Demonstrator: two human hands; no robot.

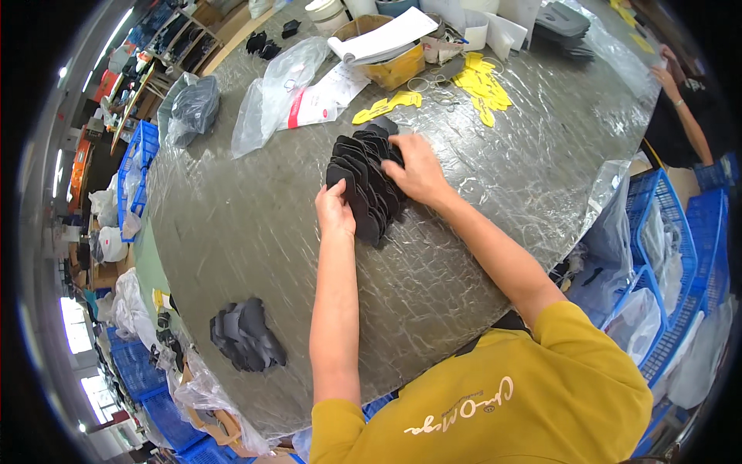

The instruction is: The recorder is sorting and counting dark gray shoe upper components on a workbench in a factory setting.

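A thick bundle of black, flat, curved pieces (365,182) stands on the plastic-covered table (270,232), its layers fanned out. My left hand (335,209) grips the bundle's near left side, thumb against the front piece. At the far right side, my right hand (417,166) is bent around the edge of the pieces with thumb and fingers on them. A smaller pile of dark grey curved pieces (247,334) lies on the table to the left of my left forearm. What the pieces are made of, I cannot tell.
Beyond the bundle lie yellow tags (481,85), a clear plastic bag (286,85) and a yellow basket (394,69) with papers. Dark flat pieces (562,27) are stacked at the far right. Blue crates (657,232) stand beside the table; another person's hand (666,73) shows at the right edge.
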